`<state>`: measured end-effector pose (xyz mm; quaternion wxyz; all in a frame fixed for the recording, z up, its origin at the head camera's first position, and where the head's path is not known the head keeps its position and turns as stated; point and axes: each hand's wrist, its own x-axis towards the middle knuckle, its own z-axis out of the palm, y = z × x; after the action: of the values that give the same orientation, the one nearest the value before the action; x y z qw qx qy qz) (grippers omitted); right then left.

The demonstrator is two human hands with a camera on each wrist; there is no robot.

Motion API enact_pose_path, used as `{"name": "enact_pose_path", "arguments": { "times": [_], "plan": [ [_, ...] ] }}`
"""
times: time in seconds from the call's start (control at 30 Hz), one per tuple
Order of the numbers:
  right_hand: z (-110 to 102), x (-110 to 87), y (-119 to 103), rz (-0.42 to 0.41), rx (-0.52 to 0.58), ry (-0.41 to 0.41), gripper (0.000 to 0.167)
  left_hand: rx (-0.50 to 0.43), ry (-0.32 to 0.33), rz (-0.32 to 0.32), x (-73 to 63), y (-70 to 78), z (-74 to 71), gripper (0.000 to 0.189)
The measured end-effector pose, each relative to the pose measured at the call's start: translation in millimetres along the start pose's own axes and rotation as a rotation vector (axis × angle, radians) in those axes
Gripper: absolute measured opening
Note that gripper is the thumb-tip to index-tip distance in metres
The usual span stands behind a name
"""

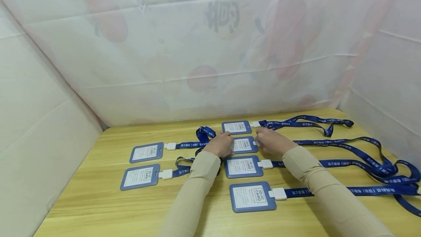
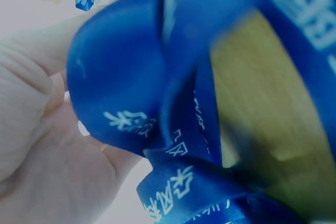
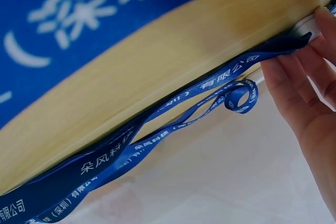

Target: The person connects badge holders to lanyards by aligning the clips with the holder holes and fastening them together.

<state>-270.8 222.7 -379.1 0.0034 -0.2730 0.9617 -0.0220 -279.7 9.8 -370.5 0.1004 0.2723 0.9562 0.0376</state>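
A blue ID card holder (image 1: 242, 145) with a white printed insert lies between both hands on the wooden table, in the right-hand column. My left hand (image 1: 221, 145) pinches its left edge; in the left wrist view the other fingers are curled into the palm, beside loops of blue lanyard (image 2: 121, 77). At the holder's right end, my right hand (image 1: 273, 141) pinches the white clip (image 3: 308, 26) between thumb and fingers. From that clip a blue lanyard (image 1: 329, 142) with white lettering runs off to the right.
Similar holders lie just behind (image 1: 236, 127) and in front, one (image 1: 244, 166) close by and another (image 1: 253, 197) nearer me. Two more, a rear holder (image 1: 146, 152) and a front holder (image 1: 140, 177), lie left. Lanyards tangle at the right edge (image 1: 388, 171). A pale cloth wall (image 1: 164, 46) encloses the table.
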Motion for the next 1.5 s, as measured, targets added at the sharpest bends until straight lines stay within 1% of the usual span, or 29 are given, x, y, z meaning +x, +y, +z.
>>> {"name": "enact_pose_path", "arguments": {
  "times": [0.33,0.63,0.87,1.0,1.5],
  "plan": [
    [-3.5,-1.8,-1.0,-0.005,-0.013,-0.009,0.021,0.002,-0.002,-0.009,1.8,2.0,0.1,0.043],
    [3.2,3.2,-0.3,-0.001,0.001,-0.013,0.021,-0.026,0.005,-0.035,-1.6,-2.0,2.9,0.043],
    [6.2,-1.2,7.3,-0.044,0.017,0.028,0.013,-0.023,0.009,-0.013,0.9,-1.0,5.0,0.04],
    [5.6,-1.7,9.7,-0.059,0.028,0.04,0.013,-0.022,0.007,-0.013,1.0,-1.0,3.5,0.041],
    [6.9,-0.7,12.0,-0.039,0.032,0.03,0.013,-0.04,0.007,-0.028,0.2,-1.8,3.7,0.043]
  ]
}}
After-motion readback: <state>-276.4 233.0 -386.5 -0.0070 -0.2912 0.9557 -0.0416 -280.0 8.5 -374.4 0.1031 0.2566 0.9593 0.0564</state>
